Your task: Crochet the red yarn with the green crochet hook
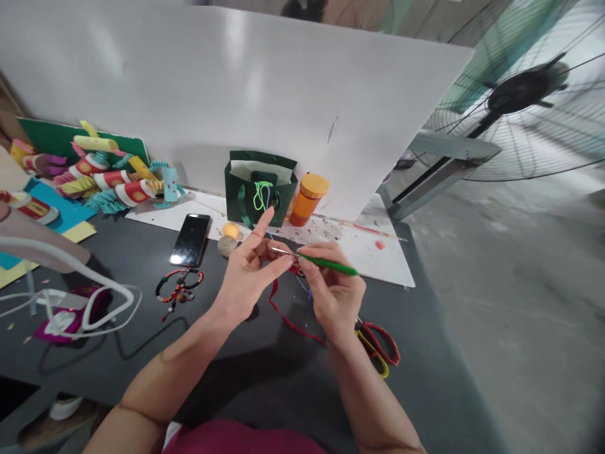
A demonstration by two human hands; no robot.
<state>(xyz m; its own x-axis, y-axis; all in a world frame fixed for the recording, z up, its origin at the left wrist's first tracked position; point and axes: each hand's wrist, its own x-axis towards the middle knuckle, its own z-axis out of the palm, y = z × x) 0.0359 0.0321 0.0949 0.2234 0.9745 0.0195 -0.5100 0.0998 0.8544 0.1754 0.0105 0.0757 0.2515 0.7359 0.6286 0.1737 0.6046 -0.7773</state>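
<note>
My right hand [331,287] pinches a green-handled crochet hook [326,263] whose metal tip points left toward my left hand [248,274]. The left hand has its index finger raised with red cord looped over it, and its other fingers pinch the red cord [288,321] near the hook's tip. The cord trails down onto the dark table [265,378] between my wrists. A small red worked piece sits where the two hands meet, partly hidden by fingers.
Red and yellow scissors [378,347] lie by my right wrist. A beaded bracelet [179,287] and a phone [190,239] lie to the left. A green gift bag [259,189], an orange jar [307,198], paper crafts [108,173] and white cables [85,309] surround them. A fan [524,94] stands at right.
</note>
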